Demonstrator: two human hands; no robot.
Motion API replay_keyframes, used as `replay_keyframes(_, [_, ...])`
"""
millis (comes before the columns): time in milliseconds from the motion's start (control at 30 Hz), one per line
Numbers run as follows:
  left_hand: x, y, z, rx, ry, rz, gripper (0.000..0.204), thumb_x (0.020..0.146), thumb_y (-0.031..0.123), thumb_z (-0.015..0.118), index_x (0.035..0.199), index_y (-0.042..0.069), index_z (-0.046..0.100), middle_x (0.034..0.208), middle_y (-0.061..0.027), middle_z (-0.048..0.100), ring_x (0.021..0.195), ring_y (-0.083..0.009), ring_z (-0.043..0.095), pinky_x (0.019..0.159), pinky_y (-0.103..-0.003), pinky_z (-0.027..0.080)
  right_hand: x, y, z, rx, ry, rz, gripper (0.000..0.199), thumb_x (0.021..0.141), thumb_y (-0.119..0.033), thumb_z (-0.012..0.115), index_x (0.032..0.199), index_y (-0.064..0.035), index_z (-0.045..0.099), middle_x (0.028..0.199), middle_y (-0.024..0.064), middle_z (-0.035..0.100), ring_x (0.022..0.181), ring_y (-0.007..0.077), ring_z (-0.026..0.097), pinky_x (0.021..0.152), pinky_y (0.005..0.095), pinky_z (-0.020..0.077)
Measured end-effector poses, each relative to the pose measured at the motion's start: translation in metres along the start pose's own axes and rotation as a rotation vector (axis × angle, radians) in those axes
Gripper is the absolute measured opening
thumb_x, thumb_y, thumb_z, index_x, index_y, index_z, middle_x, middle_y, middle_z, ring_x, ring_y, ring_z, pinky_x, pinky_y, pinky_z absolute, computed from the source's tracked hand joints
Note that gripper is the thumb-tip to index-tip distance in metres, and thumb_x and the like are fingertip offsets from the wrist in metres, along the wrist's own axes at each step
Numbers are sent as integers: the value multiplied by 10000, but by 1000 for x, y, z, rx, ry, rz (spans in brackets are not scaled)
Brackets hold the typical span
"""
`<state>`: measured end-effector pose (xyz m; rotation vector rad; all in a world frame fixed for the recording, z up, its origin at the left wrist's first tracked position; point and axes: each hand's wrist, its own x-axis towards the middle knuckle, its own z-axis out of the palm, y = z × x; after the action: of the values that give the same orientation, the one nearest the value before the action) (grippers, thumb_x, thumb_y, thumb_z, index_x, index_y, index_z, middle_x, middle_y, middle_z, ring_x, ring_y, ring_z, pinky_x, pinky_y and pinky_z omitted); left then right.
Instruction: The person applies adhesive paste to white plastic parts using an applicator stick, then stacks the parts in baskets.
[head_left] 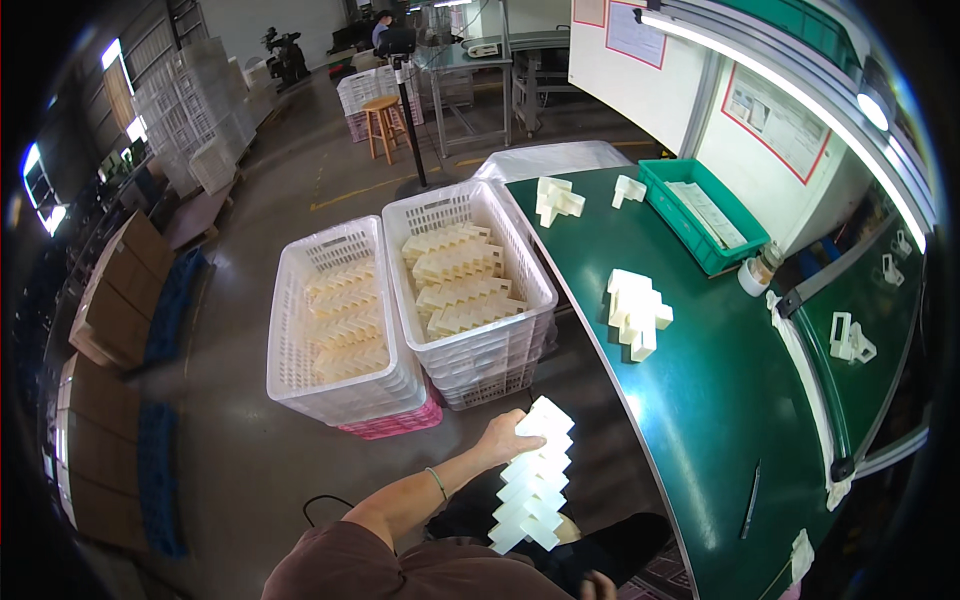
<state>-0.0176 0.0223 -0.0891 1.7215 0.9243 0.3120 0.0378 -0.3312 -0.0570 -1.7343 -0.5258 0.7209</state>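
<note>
My left hand [503,438] is closed round the upper end of a long row of interlocked white plastic parts [535,485], held over my lap beside the green table [700,430]. A bracelet circles that wrist. At the lower edge, a few dim fingers of my right hand [598,587] show; their grip is hidden. A shorter cluster of the same white parts [636,312] lies on the table. Farther back on it are a small white group [557,200] and a single white piece [628,190].
Two stacks of white crates, the left one [285,345] and the right one [400,345], hold rows of similar parts. A green tray [708,252] with papers and a small jar [755,275] stand by the partition. A thin dark tool [750,500] lies on the table. Cardboard boxes [125,290] stand left.
</note>
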Motion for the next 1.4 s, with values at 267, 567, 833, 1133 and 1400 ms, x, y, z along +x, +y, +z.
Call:
replay_keyframes(267, [-33, -41, -42, -122, 320, -107, 484, 670, 361, 753, 898, -38, 603, 837, -180, 649, 756, -237, 643, 678, -349, 501, 64, -47, 92, -177, -620, -80, 353, 835, -84, 653, 1153, 13, 534, 944, 123, 611, 907, 191, 582, 823, 293, 460])
replay_keyframes(567, [-60, -54, -77, -669, 804, -236, 372, 758, 146, 722, 1017, -51, 542, 932, -109, 634, 802, -162, 606, 700, -300, 502, 130, -88, 142, -412, -672, -31, 622, 752, -270, 750, 1205, 8, 425, 1142, 191, 551, 1041, 229, 539, 882, 364, 418])
replay_keyframes(833, [83, -22, -121, -1150, 877, -2, 332, 860, 193, 628, 1108, 38, 470, 1065, -61, 550, 970, -164, 524, 819, -341, 432, 329, -143, 225, -998, -99, -771, 668, 458, -412, 859, 886, -37, 508, 793, 90, 547, 736, 287, 567, 649, 429, 372])
replay_keyframes(1133, [260, -125, -190, -1372, 849, -535, 391, 880, 376, 483, 1207, 163, 469, 1161, -49, 503, 1033, -238, 496, 759, -455, 412, 534, -122, 358, -1368, -423, -619, 673, 554, -471, 793, 993, -20, 554, 987, 131, 598, 947, 268, 568, 845, 442, 389])
replay_keyframes(1400, [336, -193, -214, -1435, 1022, -665, 392, 935, 412, 412, 1249, 181, 461, 1224, -33, 503, 1136, -223, 457, 916, -489, 360, 620, -64, 424, -1274, -458, -676, 646, 556, -418, 810, 1036, -60, 568, 1168, 72, 508, 1093, 269, 458, 876, 471, 360])
